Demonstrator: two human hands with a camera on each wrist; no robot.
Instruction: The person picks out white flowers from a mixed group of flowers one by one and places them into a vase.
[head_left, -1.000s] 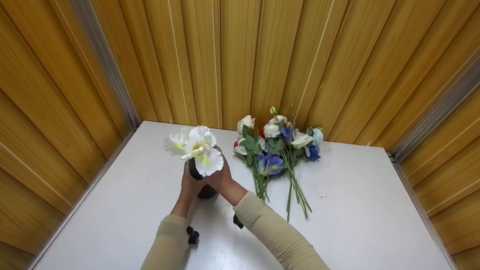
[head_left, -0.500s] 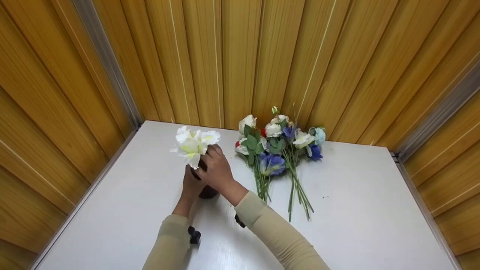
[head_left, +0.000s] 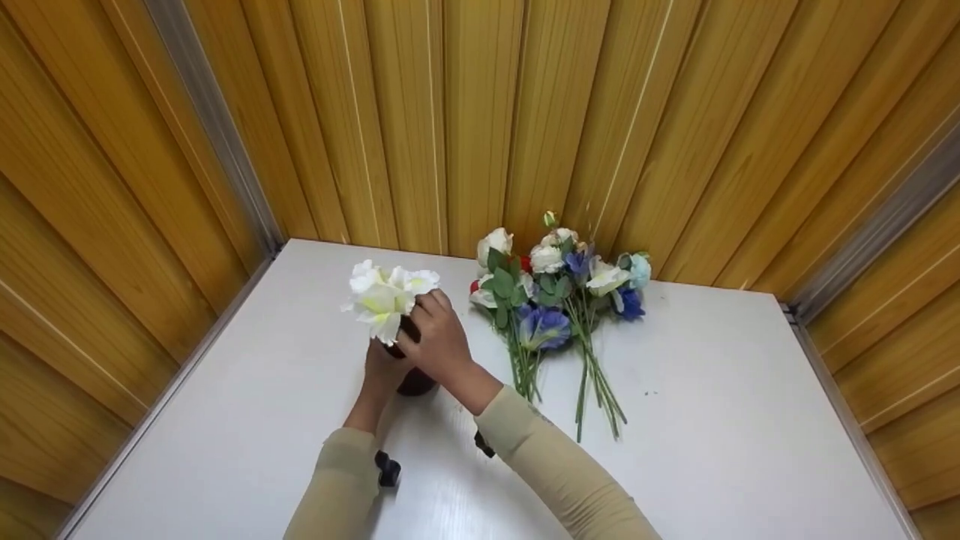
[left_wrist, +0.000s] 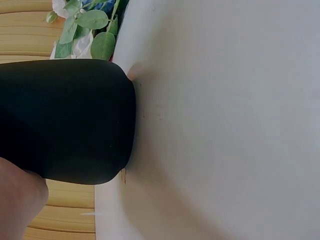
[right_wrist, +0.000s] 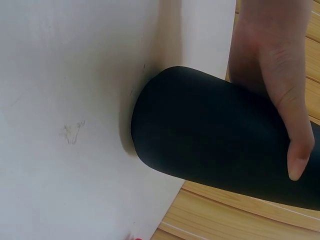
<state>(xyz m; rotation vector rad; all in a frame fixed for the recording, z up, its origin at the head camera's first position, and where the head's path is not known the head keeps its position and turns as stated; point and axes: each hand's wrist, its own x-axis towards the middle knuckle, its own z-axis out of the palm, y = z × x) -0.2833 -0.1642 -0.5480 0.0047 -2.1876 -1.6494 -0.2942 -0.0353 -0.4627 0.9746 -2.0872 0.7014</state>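
White iris blooms (head_left: 384,296) with yellow-green centres stand over the mouth of a dark, rounded vase (head_left: 417,382) on the table. My left hand (head_left: 384,369) grips the side of this vase; in the right wrist view, its thumb (right_wrist: 292,115) lies along the black wall. My right hand (head_left: 439,337) is at the vase's mouth with curled fingers right under the petals, pinching the iris there. The stem is hidden behind the hand and inside the vase. In the left wrist view, the lower part of the vase (left_wrist: 75,122) fills the left side.
On the white table (head_left: 712,420), right of the vase, lies a pile of artificial flowers: white roses (head_left: 546,259), a purple-blue bloom (head_left: 544,328), a light blue one (head_left: 639,270) and long green stems (head_left: 600,390). Wood-patterned panels (head_left: 480,112) stand behind the table.
The iris blooms have turned and shifted slightly left. My right hand has come up from beside the vase to its mouth under the petals. The left hand keeps its grip.
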